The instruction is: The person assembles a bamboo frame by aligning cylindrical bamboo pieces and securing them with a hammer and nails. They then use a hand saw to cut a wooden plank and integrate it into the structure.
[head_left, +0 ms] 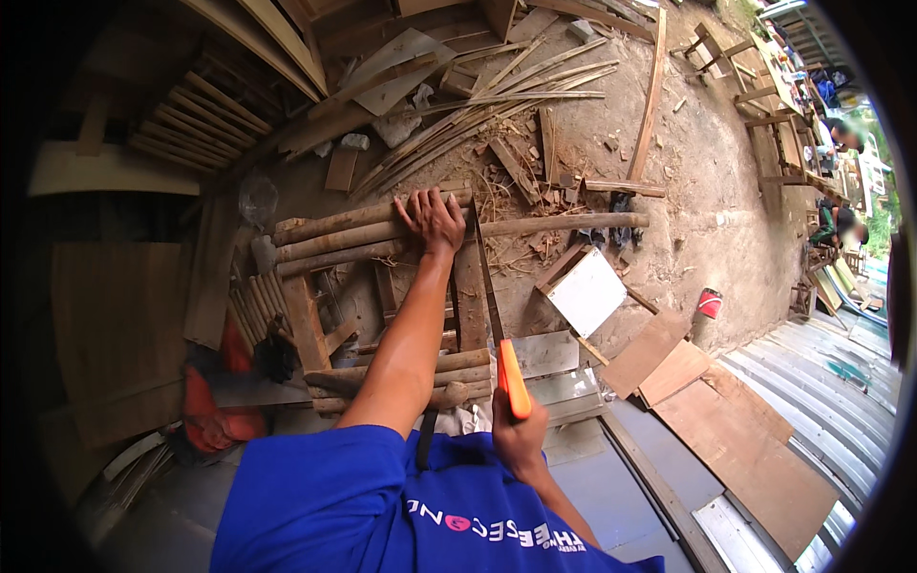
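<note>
Left hand (432, 220) pressing flat, fingers spread, on the top pole (363, 218) of a wooden frame (306, 329). Right hand (519, 437) gripping tight on the orange handle (512, 379) of a saw (485, 277), blade reaching up toward the left hand, beside an upright plank (468, 286). Frame lying on the dirt ground (688, 172), just in front of the blue shirt (325, 506). Lying near on the right: a white board (587, 291) and brown boards (669, 368). Piling up farther off: bamboo strips (478, 105).
</note>
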Available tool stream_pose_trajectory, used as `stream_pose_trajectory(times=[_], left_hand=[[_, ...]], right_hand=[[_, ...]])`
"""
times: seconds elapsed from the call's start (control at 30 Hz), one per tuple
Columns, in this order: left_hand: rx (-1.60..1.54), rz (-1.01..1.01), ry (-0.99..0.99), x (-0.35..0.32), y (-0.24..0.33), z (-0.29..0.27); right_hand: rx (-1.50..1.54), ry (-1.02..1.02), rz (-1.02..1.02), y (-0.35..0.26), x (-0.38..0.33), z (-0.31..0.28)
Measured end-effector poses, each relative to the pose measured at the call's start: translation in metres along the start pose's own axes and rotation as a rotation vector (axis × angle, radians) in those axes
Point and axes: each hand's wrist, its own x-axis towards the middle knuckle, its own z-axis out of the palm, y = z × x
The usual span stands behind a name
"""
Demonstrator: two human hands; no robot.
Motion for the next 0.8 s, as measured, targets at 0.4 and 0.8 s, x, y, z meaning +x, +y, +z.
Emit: stream_pose_trajectory(times=[0.4,0.8], left_hand=[[0.034,0.009,0.003,0.003,0.000,-0.002],[0.004,0.042,0.066,0.002,-0.001,0.001]], right_hand=[[0.027,0.053,-0.165,0.002,0.010,0.019],[-0.001,0.069,-0.138,0.005,0.097,0.057]])
